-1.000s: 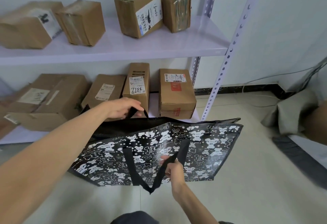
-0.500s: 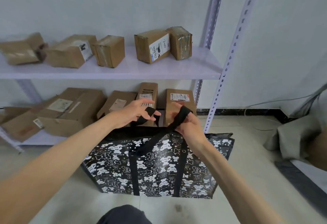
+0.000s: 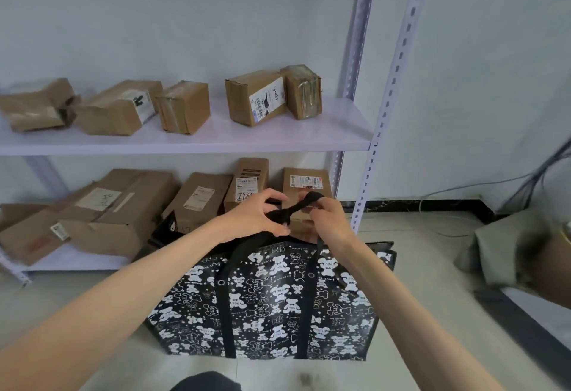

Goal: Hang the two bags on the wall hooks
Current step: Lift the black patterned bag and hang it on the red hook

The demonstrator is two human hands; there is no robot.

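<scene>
Black bear-print bag (image 3: 272, 307) (contents hidden): both hands grip its straps (image 3: 279, 214).

A pale wall (image 3: 154, 20) is seen behind a white metal shelving unit, whose perforated upright (image 3: 398, 81) stands at the right. Five cardboard boxes (image 3: 185, 106) are set along the upper shelf (image 3: 278, 140), and larger labelled boxes (image 3: 123, 211) are crowded on the lower shelf (image 3: 77, 259). The floor (image 3: 432, 267) is laid with light tiles, and a dark skirting (image 3: 432, 203) is run along the wall's base. Grey cables (image 3: 540, 171) are trailed down at the right, above a grey cloth-covered shape (image 3: 494, 251).
</scene>
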